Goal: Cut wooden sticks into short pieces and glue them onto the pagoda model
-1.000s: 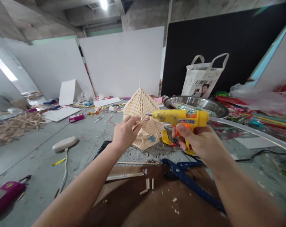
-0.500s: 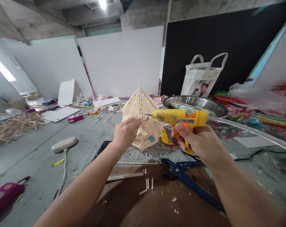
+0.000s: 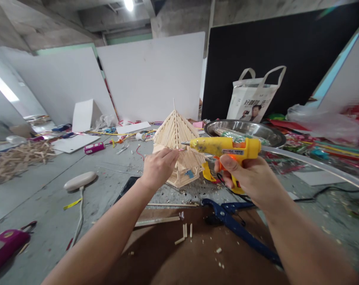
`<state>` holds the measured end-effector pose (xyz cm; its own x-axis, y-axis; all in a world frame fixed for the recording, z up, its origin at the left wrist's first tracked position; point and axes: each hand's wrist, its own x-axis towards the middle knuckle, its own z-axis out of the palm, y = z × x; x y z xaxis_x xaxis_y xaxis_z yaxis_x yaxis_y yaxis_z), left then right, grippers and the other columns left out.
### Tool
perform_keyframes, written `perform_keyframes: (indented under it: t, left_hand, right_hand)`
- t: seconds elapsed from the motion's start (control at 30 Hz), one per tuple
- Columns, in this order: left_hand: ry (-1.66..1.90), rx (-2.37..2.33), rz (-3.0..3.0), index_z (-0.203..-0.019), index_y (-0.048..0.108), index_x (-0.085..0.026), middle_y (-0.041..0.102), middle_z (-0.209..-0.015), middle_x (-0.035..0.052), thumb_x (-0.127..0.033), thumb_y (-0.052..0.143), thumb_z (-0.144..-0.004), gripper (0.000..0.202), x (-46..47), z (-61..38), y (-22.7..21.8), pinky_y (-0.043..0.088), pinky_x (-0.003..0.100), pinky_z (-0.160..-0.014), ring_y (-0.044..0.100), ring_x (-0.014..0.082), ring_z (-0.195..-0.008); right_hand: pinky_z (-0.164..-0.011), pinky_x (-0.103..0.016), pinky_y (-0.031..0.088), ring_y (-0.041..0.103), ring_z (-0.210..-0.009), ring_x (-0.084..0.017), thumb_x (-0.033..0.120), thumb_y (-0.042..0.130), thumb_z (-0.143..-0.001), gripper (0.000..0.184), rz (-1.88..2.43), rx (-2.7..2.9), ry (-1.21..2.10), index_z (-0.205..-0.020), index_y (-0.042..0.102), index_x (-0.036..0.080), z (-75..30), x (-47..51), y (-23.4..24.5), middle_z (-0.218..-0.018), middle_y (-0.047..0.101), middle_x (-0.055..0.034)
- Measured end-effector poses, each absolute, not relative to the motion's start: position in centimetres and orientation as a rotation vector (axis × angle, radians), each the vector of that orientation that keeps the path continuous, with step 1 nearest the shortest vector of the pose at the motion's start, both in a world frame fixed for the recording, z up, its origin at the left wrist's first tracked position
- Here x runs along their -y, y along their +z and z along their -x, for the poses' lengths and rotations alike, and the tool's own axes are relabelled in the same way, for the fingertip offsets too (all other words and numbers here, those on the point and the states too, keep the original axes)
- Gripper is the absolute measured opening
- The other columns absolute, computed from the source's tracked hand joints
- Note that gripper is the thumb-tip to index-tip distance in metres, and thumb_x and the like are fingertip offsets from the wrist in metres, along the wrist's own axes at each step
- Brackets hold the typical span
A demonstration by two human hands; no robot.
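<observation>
A left hand (image 3: 158,166) is bunched, fingers bent together, against the lower front slope of a pointed-roof model pavilion built of wooden sticks (image 3: 168,128); whether anything is pinched there cannot be told. By the right hand (image 3: 241,170), a yellow hot glue gun (image 3: 213,145) is gripped firmly, its nozzle levelled at the roof, contact unclear. The pavilion is stood upright on the grey work surface (image 3: 55,206), straight ahead. Its visible roof faces are mostly covered in close-laid sticks, with base and top spike in place; any gaps behind the hand are hidden. Short cut stick pieces (image 3: 186,230) are left unattached on the brown board (image 3: 167,263). Compared with one second earlier, the left fingers are drawn closer together; the gun is held almost unmoved.
</observation>
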<state>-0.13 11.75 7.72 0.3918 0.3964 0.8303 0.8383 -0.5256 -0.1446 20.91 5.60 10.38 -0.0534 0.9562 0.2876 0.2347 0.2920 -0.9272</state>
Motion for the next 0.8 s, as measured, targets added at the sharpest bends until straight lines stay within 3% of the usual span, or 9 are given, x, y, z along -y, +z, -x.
perform_keyframes:
  t: [0.5, 0.8]
  left_hand:
    - [-0.840, 1.065, 2.144, -0.068, 0.059, -0.019, 0.057, -0.061, 0.0011, -0.025, 0.036, -0.083, 0.028, -11.4, 0.2, 9.1, 0.031, 0.021, -0.045, 0.050, 0.0089, -0.056]
    - [-0.795, 1.075, 2.199, -0.071, 0.060, -0.019, 0.057, -0.063, 0.0019, -0.025, 0.035, -0.083, 0.028, -11.4, 0.3, 9.4, 0.035, 0.022, -0.049, 0.050, 0.0100, -0.058]
  right_hand:
    - [-0.036, -0.022, 0.032, 0.041, -0.037, -0.007, 0.045, 0.050, -0.072, 0.025, 1.136, 1.515, 0.872, -0.069, 0.053, 0.020, -20.7, -5.5, 10.5, -0.054, 0.053, 0.0012]
    - [-0.035, -0.022, 0.031, 0.041, -0.038, -0.007, 0.044, 0.051, -0.073, 0.023, 1.131, 1.502, 0.887, -0.070, 0.053, 0.021, -20.8, -5.6, 10.1, -0.051, 0.052, 0.0021]
